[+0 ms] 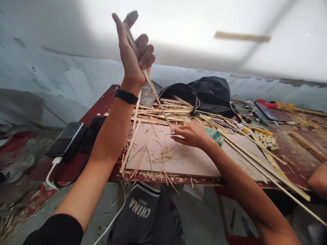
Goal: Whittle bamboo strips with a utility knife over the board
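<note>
Raised above the table, my left hand point(139, 54) is closed round a long, thin bamboo strip point(157, 97), with its thumb and index finger stretched upward. The strip slants down to the right, its lower end meeting the fingertips of my right hand point(190, 134). Those fingers are pinched just over a pale board point(158, 161), and a thin, blade-like piece point(169, 133) juts from them to the left. Most of that piece is hidden by the fingers. Fine shavings point(166, 156) are scattered over the board, and a green cloth point(214, 135) lies behind my right wrist.
More bamboo strips point(153, 110) are heaped behind the board; long ones point(268, 170) overhang the right front edge. A black bag point(212, 90) stands at the back. On the left lies a dark device point(66, 139) with a white cable. Another person's arm point(319, 180) enters at right.
</note>
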